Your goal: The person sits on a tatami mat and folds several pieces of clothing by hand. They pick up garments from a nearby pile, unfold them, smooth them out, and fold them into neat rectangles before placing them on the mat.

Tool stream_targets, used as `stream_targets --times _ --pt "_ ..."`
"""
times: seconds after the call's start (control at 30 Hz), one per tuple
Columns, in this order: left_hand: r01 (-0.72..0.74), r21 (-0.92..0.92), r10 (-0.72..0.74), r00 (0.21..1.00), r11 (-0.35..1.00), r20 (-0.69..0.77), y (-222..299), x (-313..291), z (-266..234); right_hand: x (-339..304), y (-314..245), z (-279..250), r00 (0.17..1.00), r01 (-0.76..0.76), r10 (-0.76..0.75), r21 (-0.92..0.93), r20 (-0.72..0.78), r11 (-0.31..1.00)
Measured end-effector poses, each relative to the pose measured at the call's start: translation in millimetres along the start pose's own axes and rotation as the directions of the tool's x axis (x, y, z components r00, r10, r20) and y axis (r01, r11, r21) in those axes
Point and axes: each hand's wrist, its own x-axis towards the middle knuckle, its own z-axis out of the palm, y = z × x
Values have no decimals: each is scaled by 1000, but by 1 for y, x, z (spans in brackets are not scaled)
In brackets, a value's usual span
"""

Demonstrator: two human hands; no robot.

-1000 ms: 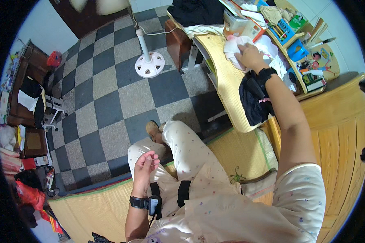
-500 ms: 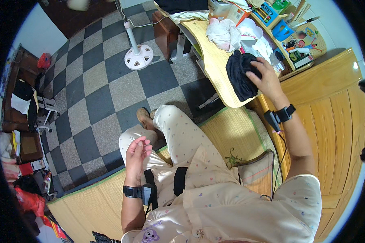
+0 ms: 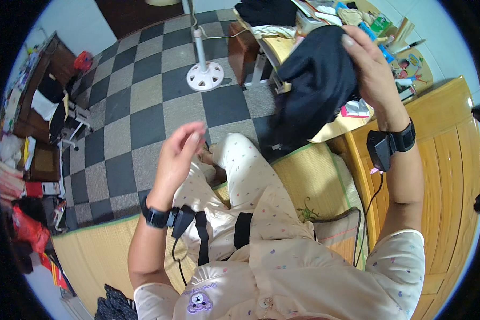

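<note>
A piece of soft black cloth [image 3: 314, 90], perhaps a garment, hangs from my right hand [image 3: 376, 69]. Its top edge is pinched between thumb and fingers, and the folds drape down and left past the near edge of the wooden desk [image 3: 338, 128]. The cloth covers much of the desktop. My left hand [image 3: 178, 154] is raised over my lap, apart from the cloth. Its fingers are loosely stretched, slightly smeared by motion, with nothing visible in them.
A small red-and-white packet [image 3: 356, 110] lies on the desk beside the cloth. More black fabric [image 3: 266, 12] is heaped at the desk's far end. To the right stands a wooden headboard [image 3: 437, 176]. A woven mat [image 3: 106, 256] is under me; a white stand base [image 3: 205, 77] is on the checkered floor.
My right hand has lifted the black cloth off the desk, and it now hangs unfolded nearer to me. My left hand has risen and moved slightly forward. The view has shifted a little.
</note>
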Motion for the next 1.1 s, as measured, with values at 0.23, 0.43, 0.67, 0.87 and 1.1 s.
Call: stream_targets --times 0.23,0.43,0.67,0.87,1.1 --pt "-472 19 467 876 881 120 61 28 4 16 0 97 846 77 -67 3 528 997" --pt "-249 98 200 912 963 357 71 16 -33 35 10 107 880 -80 -15 180 474 980" --pt "-298 233 209 915 926 344 45 12 -48 41 -1 103 927 -237 91 381 363 894" --pt "-304 76 313 924 950 -221 34 33 -42 46 -13 112 912 -174 -66 530 404 830" --pt "-30 747 312 919 664 -240 6 43 -47 29 -27 103 885 -79 -195 549 423 832"
